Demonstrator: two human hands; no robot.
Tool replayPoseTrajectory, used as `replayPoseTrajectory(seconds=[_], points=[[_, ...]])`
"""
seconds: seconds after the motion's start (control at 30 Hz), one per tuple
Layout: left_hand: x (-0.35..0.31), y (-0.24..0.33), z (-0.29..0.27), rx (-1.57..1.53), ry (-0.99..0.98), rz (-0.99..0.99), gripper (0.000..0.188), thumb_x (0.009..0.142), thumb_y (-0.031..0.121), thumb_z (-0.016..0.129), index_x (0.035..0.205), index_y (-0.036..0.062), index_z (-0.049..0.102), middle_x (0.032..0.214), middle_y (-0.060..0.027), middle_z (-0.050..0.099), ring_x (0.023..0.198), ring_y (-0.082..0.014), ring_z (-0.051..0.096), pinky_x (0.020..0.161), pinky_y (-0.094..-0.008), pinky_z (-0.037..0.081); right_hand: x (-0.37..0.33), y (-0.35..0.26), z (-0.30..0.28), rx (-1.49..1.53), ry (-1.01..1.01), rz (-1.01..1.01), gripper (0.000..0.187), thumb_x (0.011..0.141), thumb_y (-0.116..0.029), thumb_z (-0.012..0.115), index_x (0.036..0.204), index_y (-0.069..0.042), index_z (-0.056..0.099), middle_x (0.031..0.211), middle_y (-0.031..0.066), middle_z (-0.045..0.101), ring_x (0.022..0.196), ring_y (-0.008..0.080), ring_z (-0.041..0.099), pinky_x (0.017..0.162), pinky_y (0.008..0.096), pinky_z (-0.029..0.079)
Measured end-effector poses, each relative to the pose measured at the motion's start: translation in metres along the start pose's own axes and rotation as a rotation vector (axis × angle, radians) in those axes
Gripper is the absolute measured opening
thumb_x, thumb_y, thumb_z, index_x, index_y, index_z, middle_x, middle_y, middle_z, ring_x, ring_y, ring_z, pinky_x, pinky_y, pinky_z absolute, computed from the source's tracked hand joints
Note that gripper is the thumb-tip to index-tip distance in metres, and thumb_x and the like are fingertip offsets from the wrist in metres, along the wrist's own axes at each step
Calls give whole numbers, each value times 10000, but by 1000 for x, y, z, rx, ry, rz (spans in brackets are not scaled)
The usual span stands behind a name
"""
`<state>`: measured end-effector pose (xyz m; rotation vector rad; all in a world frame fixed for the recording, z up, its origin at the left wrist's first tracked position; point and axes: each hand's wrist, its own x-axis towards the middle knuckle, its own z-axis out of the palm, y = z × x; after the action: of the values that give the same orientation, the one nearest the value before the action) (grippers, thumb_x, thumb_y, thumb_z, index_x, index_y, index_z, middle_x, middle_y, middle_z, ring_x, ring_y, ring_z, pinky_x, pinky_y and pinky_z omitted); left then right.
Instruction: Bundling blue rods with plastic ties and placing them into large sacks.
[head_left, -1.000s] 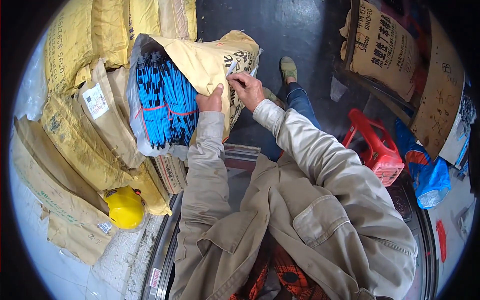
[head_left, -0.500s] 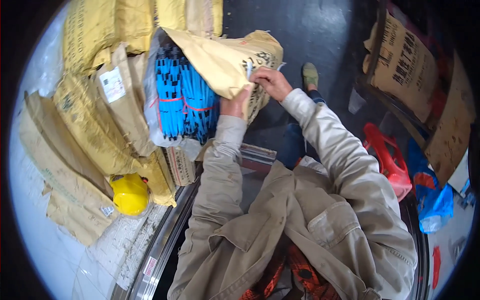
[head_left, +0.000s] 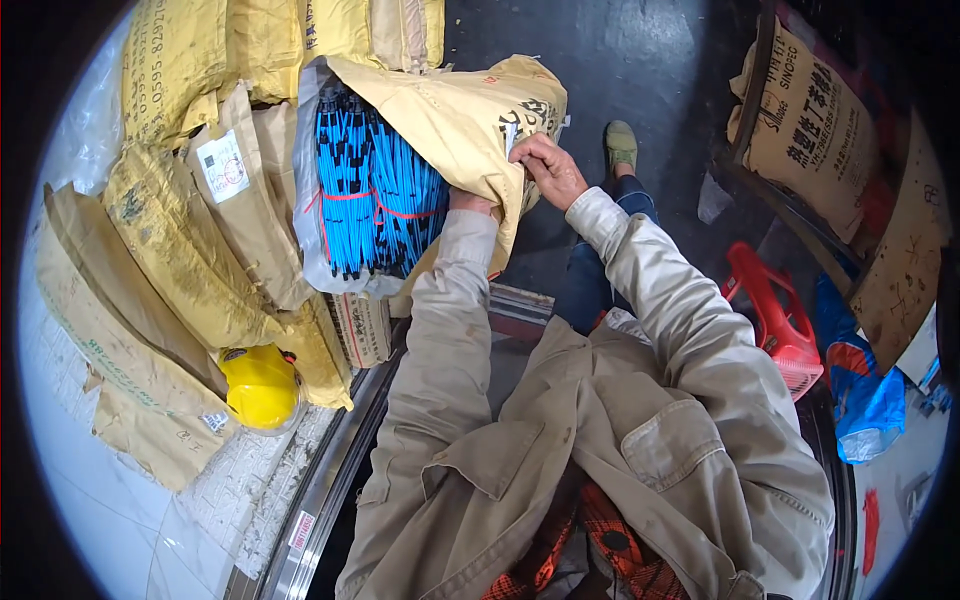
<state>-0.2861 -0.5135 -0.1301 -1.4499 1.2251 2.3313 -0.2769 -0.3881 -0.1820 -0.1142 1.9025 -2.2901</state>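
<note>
A tan sack (head_left: pixel 450 120) lies slit open, with its flap lifted over to the right. Bundles of thin blue sticks with black tips (head_left: pixel 345 200), tied with red bands, show inside it, along with a clear plastic liner (head_left: pixel 312 245). My right hand (head_left: pixel 552 172) pinches the sack's edge near its right side, fingers closed. Under the flap, beside the blue bundles, sits my left hand (head_left: pixel 474 202); its fingers are hidden by the sack, and I cannot see what they grip.
Several yellow and tan sacks (head_left: pixel 185 240) are piled to the left and far left. A yellow hard hat (head_left: pixel 260 388) rests near the lower left. To the right are a red plastic object with a handle (head_left: pixel 775 320), a blue bag (head_left: pixel 865 400) and another tan sack (head_left: pixel 815 135).
My left hand has gone from gripping the sack's edge in view to beneath the flap. The flap has shifted right, baring more blue sticks. My right hand has moved slightly right.
</note>
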Motion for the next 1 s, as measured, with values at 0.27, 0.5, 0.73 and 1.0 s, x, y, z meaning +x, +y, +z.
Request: replayPoseTrajectory(seconds=[0.27, 0.5, 0.73, 1.0], points=[[28, -9, -17, 183, 42, 79, 315, 843, 128, 481, 1143, 34, 476, 1079, -131, 550, 909, -252, 572, 704, -337, 505, -7, 7, 4, -59, 70, 4, 175, 824, 29, 424, 855, -47, 579, 861, 20, 466, 748, 113, 436, 667, 209, 365], [95, -38, -63, 311, -38, 197, 296, 833, 118, 498, 1112, 18, 492, 1037, -132, 565, 863, -237, 581, 678, -326, 507, -10, 0, 17, 71, 155, 111, 154, 835, 12, 437, 860, -37, 581, 865, 17, 463, 706, 94, 442, 613, 184, 384], [67, -34, -59, 249, -30, 259, 269, 825, 108, 505, 1078, 15, 499, 983, -127, 571, 810, -226, 576, 656, -306, 498, -13, -3, 15, 151, 172, 168, 150, 833, 10, 447, 853, -26, 592, 878, 16, 469, 685, 85, 447, 586, 182, 389], [66, -25, -47, 181, -11, 330, 237, 816, 96, 512, 1038, 13, 508, 922, -122, 577, 750, -213, 570, 632, -282, 487, -11, -5, 15, 118, 158, 202, 145, 828, 6, 457, 848, -20, 598, 886, 11, 477, 698, 91, 457, 607, 186, 393]])
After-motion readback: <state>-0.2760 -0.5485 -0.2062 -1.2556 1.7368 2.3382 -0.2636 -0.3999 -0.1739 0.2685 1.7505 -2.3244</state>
